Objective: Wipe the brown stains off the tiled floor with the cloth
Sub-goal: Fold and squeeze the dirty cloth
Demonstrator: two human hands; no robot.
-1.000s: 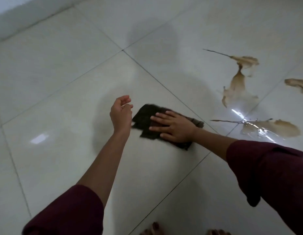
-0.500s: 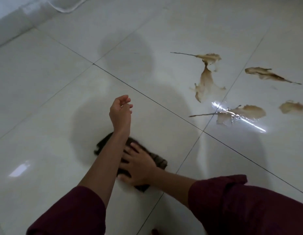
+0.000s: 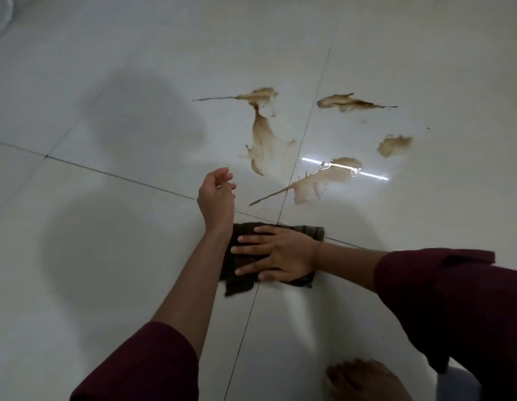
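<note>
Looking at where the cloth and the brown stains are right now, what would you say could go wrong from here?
1. The brown stains look wet and glossy; one pass of the small dark cloth under the right hand may smear them rather than lift them.
2. One stain crosses a grout line, so liquid may settle in it.
3. A bare foot rests on the shiny tiled floor nearby; spread liquid could make it slippery.

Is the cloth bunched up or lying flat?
Flat: the cloth lies on the floor under the right hand's open palm.
</note>
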